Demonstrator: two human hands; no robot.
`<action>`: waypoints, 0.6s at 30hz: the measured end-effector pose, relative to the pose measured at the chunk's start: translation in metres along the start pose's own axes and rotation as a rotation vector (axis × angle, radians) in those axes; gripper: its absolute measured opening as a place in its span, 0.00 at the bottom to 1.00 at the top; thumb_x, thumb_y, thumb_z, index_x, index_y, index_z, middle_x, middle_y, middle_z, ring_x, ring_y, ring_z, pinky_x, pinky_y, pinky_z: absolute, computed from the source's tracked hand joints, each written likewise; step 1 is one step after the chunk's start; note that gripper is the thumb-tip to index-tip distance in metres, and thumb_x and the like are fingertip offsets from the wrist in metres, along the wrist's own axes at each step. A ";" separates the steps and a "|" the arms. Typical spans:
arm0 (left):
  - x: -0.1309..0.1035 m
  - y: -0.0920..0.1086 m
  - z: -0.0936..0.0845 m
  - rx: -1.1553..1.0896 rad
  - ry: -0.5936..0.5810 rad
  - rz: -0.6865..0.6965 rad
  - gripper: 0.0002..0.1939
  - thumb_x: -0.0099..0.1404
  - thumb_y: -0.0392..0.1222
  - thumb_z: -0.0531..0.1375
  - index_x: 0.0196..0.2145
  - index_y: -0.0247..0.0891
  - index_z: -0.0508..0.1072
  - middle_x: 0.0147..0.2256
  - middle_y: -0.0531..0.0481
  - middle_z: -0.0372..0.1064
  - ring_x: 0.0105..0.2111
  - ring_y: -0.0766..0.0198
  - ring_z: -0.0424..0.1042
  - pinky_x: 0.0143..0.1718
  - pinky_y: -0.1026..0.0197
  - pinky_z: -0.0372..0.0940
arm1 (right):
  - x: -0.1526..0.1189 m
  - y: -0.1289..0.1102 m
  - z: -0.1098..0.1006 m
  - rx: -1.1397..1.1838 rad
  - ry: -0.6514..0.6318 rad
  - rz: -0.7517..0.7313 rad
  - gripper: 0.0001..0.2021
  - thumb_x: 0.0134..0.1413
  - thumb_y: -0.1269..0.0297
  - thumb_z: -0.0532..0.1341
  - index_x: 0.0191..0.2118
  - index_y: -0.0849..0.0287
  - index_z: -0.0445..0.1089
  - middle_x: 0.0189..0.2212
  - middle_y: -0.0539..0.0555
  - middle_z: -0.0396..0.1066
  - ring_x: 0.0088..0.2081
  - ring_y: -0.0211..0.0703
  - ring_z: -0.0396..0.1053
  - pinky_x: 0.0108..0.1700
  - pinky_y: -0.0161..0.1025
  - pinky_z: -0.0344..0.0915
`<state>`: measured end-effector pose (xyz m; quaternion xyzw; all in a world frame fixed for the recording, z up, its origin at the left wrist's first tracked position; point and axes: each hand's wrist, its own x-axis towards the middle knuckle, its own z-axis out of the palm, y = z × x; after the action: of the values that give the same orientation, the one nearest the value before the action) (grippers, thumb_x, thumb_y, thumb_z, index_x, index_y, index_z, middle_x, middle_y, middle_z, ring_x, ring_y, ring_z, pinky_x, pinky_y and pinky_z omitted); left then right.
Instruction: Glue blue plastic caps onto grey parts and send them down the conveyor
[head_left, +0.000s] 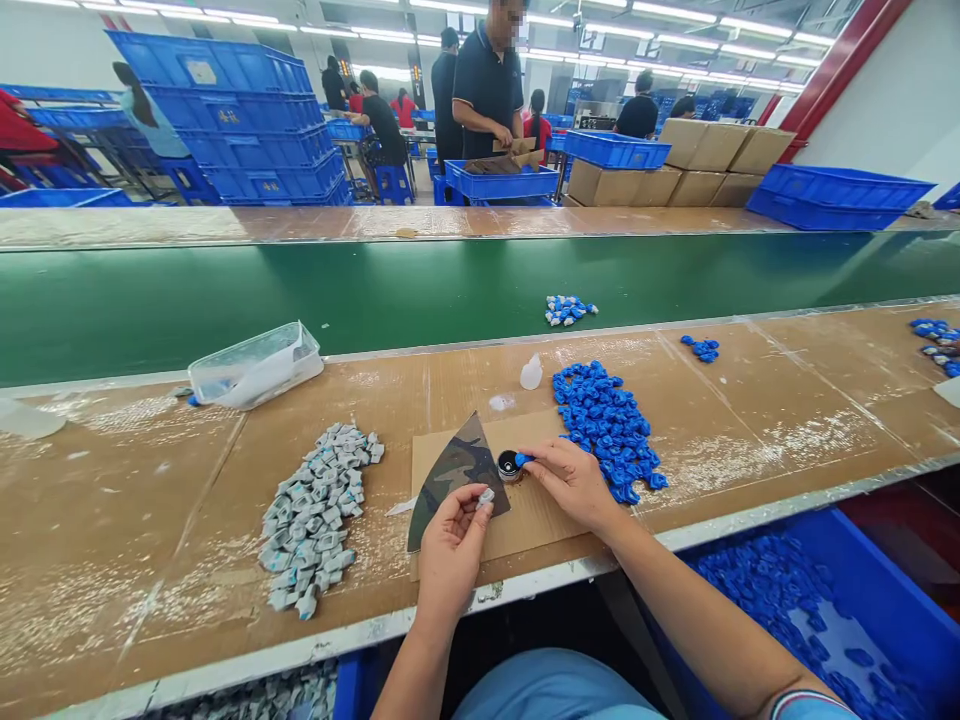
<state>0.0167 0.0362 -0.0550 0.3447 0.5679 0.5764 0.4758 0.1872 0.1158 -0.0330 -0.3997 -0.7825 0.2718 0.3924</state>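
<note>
In my left hand [459, 530] a small grey piece [486, 496] is pinched between thumb and fingertips, above a dark camouflage-patterned triangular sheet [457, 470]. My right hand [574, 482] pinches a small blue piece [522, 459] beside a small round black pot [508, 464]. The sheet and pot rest on a flat piece of cardboard [540, 535]. A heap of blue pieces [606, 425] lies just beyond my right hand. Off to the left is a pile of similar grey pieces [321, 510]. The exact kind of these small pieces is too small to tell.
A clear plastic tray [259, 368] and a small white bottle [531, 372] stand near the green conveyor belt [390, 290]. Joined blue-and-white pieces [568, 310] lie on the belt. A blue bin [847, 600] sits below the table edge at right. Co-workers stand beyond.
</note>
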 end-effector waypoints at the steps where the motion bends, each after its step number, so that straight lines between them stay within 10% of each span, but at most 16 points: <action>1: 0.000 0.000 0.000 0.000 0.001 0.002 0.19 0.50 0.52 0.66 0.35 0.36 0.74 0.34 0.45 0.76 0.37 0.59 0.74 0.44 0.55 0.68 | 0.000 0.000 0.000 -0.006 -0.002 -0.005 0.12 0.59 0.65 0.59 0.46 0.49 0.76 0.37 0.54 0.77 0.40 0.44 0.73 0.43 0.41 0.70; 18: -0.003 -0.002 0.000 0.001 0.015 0.056 0.15 0.50 0.47 0.67 0.34 0.37 0.77 0.33 0.46 0.76 0.34 0.62 0.75 0.41 0.59 0.69 | 0.002 0.001 0.000 -0.056 0.014 -0.023 0.10 0.59 0.65 0.59 0.44 0.52 0.76 0.37 0.54 0.77 0.39 0.43 0.74 0.42 0.40 0.70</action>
<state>0.0179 0.0335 -0.0570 0.3564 0.5619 0.5916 0.4552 0.1870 0.1180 -0.0332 -0.4035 -0.7916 0.2423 0.3898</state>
